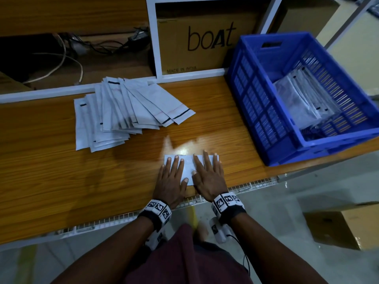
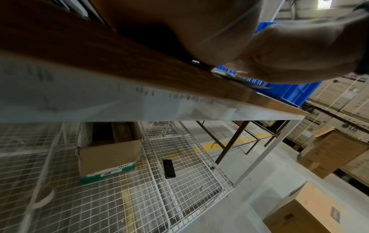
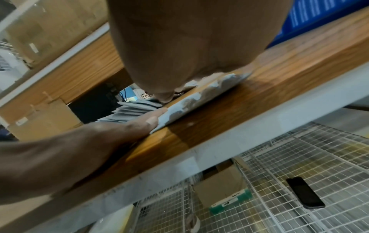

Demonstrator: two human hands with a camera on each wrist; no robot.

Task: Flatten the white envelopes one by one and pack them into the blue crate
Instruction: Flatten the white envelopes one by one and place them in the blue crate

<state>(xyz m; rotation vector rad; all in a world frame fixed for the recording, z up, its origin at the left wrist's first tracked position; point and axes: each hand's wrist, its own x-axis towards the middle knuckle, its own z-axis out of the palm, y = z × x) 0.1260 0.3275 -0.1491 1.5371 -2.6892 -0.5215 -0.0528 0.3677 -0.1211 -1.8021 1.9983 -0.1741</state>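
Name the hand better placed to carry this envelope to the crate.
Right. Both hands press the envelope flat, but the right hand lies on the side nearer the crate; the left hand would have to cross over it.

You're at a wood-grain desk [image 1: 51,160] with a white frame. Behind its far edge a shelf holds a "boAt" carton [image 1: 196,44] and tangled cables [image 1: 86,46]. Under the desk there's a wire rack [image 2: 179,181] with a phone [image 2: 169,168] and a box [image 2: 107,154]. Grey floor, LG cartons [image 2: 343,113] stacked right.

Warehouse — stacked cartons [image 2: 339,100], packing bench [image 1: 61,160]
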